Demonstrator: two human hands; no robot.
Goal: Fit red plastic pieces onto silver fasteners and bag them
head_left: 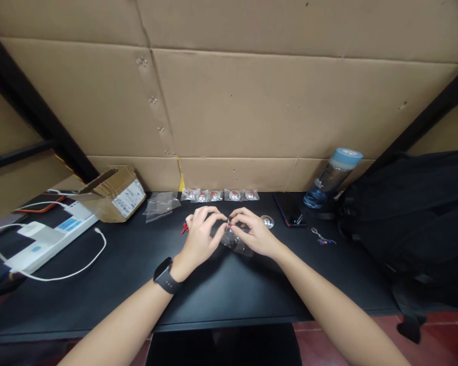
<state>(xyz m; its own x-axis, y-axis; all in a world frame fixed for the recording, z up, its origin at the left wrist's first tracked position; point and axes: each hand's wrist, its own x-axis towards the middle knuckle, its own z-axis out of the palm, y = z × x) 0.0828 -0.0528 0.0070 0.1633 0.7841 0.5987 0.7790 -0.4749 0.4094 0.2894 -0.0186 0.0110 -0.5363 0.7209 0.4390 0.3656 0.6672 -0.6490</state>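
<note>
Above the black table, my left hand (203,230) and my right hand (255,233) are closed together, fingertips pinching a small clear plastic bag (237,245). A bit of red shows between the fingertips; its shape is mostly hidden by them. Small red pieces (184,229) lie just left of my left hand. To the right of my right hand lies a round silvery metal disc (267,221). Several clear bags (216,196), with silvery discs and red pieces inside, are lined up along the cardboard wall. Flat clear bags (161,204) overlap in a pile at the back left.
On the left stand an open cardboard box (116,195) and a white power strip (53,244) with cables. A phone (289,209), a blue-lidded bottle (333,178) and a small keychain (322,238) are at right. A black backpack (416,218) fills the right edge.
</note>
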